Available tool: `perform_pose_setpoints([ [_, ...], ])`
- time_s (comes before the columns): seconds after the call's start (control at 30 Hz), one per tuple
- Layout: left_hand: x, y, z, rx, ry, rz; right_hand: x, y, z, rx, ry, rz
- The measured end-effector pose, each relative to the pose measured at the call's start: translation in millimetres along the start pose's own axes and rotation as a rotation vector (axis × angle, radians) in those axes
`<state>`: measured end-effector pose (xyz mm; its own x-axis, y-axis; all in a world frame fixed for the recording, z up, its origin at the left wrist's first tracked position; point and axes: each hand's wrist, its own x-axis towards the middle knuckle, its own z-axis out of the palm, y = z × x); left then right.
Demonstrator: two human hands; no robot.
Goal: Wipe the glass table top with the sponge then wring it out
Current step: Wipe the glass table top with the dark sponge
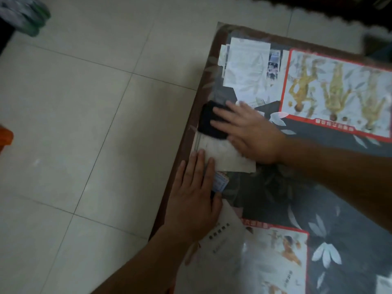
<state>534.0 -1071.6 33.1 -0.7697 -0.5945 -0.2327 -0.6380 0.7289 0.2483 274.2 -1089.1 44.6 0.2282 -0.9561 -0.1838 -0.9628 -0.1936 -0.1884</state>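
Left hand [193,198] is laid flat, fingers straight, on the bench [286,187] edge. Just beyond it, the black sponge [206,122] is pressed under the straight fingers of the right hand [250,132].

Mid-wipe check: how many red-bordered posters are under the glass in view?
2. The far poster lies beyond the right hand, at the frame's right edge; the near poster sits at the bottom, right of the left hand. Others may lie outside the frame.
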Motion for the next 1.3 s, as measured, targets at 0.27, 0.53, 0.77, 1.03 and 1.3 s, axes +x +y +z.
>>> perform_pose_setpoints([
  [0.27, 0.4, 0.7, 1.6, 0.043, 0.042, 0.008, -13.5, -36.3, 18.3, 0.112, 0.171, 0.257],
  [0.53, 0.6, -3.0, 3.3, 0.023, 0.069, 0.028, -41.0, -31.2, 18.5, 0.148, 0.127, 0.193],
  [0.77, -29.9, 4.1, -4.8, -0.023, 0.110, -0.050, -17.2, -40.3, 15.1, 0.209, 0.174, 0.399],
  [1.03, -58.1, -14.6, 14.8, -0.032, 0.029, -0.030, 13.7, -91.0, 26.2, 0.054, 0.078, -0.006],
  [1.3, -58.6, -17.7, 18.2, -0.040, 0.068, -0.005, 36.4, -84.0, 12.5, 0.123, 0.152, 0.327],
])
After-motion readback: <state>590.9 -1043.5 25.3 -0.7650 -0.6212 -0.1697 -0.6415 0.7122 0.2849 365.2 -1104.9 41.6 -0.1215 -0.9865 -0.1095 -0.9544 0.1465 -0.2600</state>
